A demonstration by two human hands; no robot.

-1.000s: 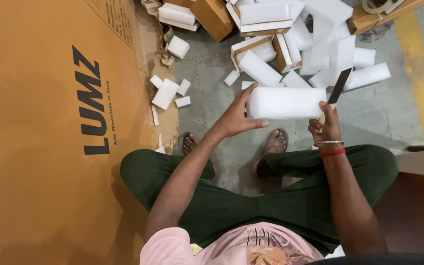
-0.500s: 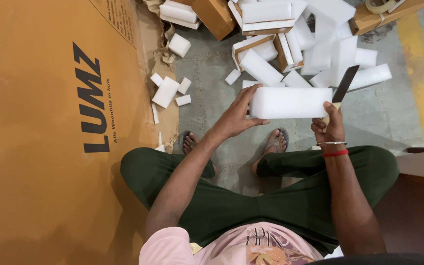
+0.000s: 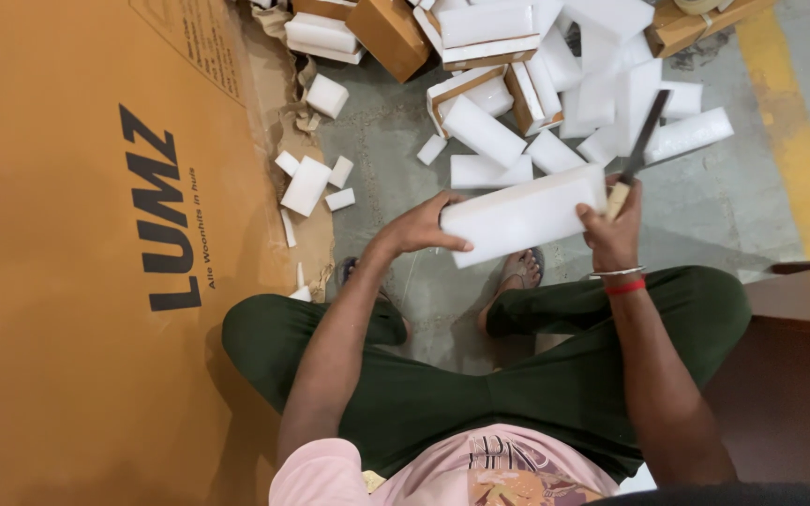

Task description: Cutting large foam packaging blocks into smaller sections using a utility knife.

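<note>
My left hand (image 3: 421, 226) grips the left end of a long white foam block (image 3: 524, 215), held level above my knees. At the block's right end, my right hand (image 3: 612, 228) is closed on the wooden handle of a knife (image 3: 637, 150). Its dark blade points up and away past the block. A red band and a metal bangle circle my right wrist. I sit with green trousers and sandalled feet on the concrete floor.
A large brown cardboard sheet (image 3: 77, 234) lies flat on the left. A heap of white foam pieces (image 3: 555, 84) and small cardboard boxes (image 3: 389, 33) covers the floor ahead. A yellow floor stripe (image 3: 794, 131) runs on the right, beside a dark wooden surface (image 3: 799, 375).
The foam block has tilted slightly, its left end lower. My left hand has shifted from under the block to grip its left end. The knife stays at the right end.
</note>
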